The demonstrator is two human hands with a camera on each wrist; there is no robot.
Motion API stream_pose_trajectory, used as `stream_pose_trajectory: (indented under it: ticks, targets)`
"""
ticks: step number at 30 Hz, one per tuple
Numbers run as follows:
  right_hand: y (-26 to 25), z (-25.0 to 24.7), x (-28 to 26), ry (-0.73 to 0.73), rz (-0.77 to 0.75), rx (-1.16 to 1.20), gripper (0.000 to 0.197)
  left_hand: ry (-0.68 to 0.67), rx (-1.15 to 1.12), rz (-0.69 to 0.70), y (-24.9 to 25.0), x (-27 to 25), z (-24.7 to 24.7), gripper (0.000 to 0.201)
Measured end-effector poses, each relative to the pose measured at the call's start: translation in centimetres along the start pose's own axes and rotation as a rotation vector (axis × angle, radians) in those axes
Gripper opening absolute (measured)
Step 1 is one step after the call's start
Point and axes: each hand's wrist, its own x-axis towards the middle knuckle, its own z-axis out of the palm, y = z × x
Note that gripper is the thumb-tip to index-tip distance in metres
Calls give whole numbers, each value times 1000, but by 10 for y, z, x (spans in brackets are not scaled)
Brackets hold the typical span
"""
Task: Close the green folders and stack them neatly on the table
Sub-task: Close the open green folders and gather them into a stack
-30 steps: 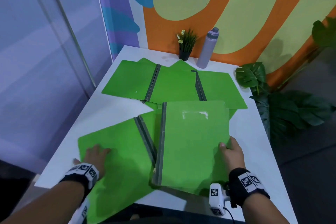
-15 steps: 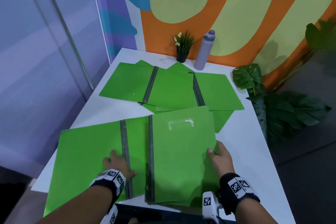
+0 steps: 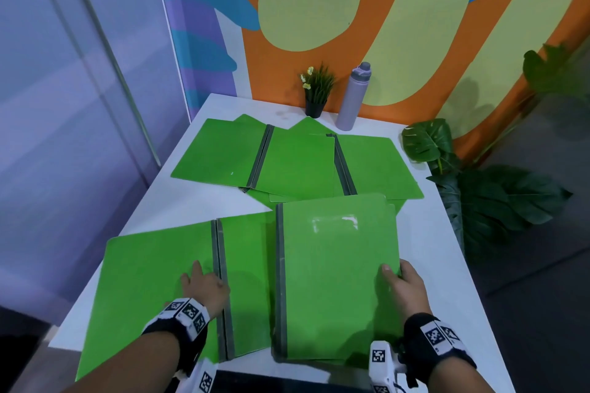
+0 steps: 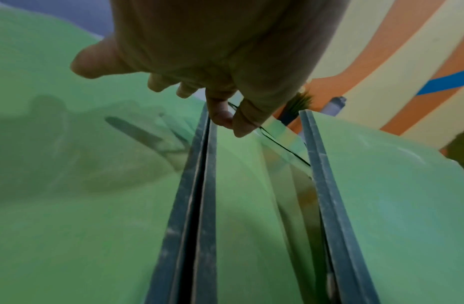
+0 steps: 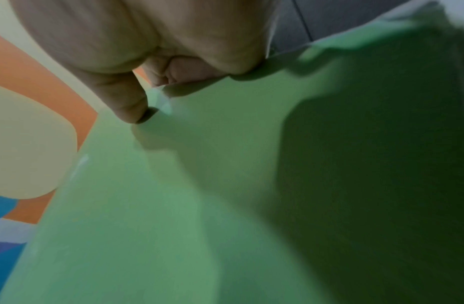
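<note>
So since a second ago the open folder (image 3: pixel 166 284) has been dragged in and squared up next to the closed folder (image 3: pixel 338 277), and the left hand (image 3: pixel 204 289) has slid from its outer cover over to the grey spine. From the head view, that hand lies flat with fingers spread on the open folder, not gripping anything, while the right hand (image 3: pixel 404 289) has its grip on the closed folder's right edge, thumb on top, fingers hidden underneath. More open folders (image 3: pixel 287 163) sit overlapping at the far end of the worktop (image 3: pixel 204 201), near a small potted plant (image 3: pixel 316 89) and a bottle (image 3: pixel 352 96). Left wrist view: fingertips (image 4: pixel 220 117) press down right at the spine, the closed folder's spine just beside it. Right wrist view is blurry, but the thumb (image 5: pixel 126 102) is clearly pressed on the green cover. My guess is the next job is flipping that left cover shut, then stacking. Several folders to go, so it's early days.
</note>
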Motion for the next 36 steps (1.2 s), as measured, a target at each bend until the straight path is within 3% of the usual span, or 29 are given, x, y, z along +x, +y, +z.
stream_pose_trajectory:
  ticks: [3, 6, 7, 11, 14, 17, 20, 23, 25, 27, 28, 31, 32, 34, 35, 36]
  targets:
    - [-3, -3, 2, 15, -14, 16, 6, -14, -16, 39, 3, 1, -6, 38]
    - [-3, 0, 0, 5, -30, 23, 5, -137, 126, -40, 4, 2, 1, 70]
    - [-4, 2, -2, 1, -22, 13, 9, -148, 173, -64, 7, -2, 2, 73]
    - [0, 9, -8, -23, 23, -38, 54, -95, 170, -107, 12, -14, 9, 47]
    - [4, 11, -8, -58, 34, -72, 56, -55, 89, -105, 9, -12, 7, 46]
    - [3, 4, -8, -77, 60, -23, 49, 59, -208, -13, 16, -27, -20, 31]
    - [1, -3, -4, -98, 103, 99, 59, 174, -491, 85, 27, -59, -60, 16]
    - [-10, -5, -3, -116, 130, 247, 61, 344, -509, 200, 27, -90, -103, 8]
    - [-18, -3, -1, -149, 149, 358, 59, 487, -491, 299, 23, -106, -126, 10]
    - [-27, 3, -1, -184, 123, 455, 37, 580, -548, 380, 20, -115, -142, 16]
    - [-31, 6, 1, -206, 105, 490, 23, 607, -617, 401, 18, -115, -145, 19]
    - [-46, 16, 2, -231, 52, 621, 22, 559, -854, 420, 16, -104, -143, 40]
    - [-50, 21, 2, -248, 45, 636, 30, 499, -921, 414, 15, -96, -136, 46]
    - [-63, 32, -1, -276, 20, 664, 92, 372, -1000, 380, 16, -86, -124, 48]
    - [-66, 36, -1, -303, -9, 681, 113, 319, -1023, 383, 21, -85, -118, 45]
    - [-71, 42, 6, -299, -5, 690, 112, 273, -1062, 404, 31, -79, -112, 40]
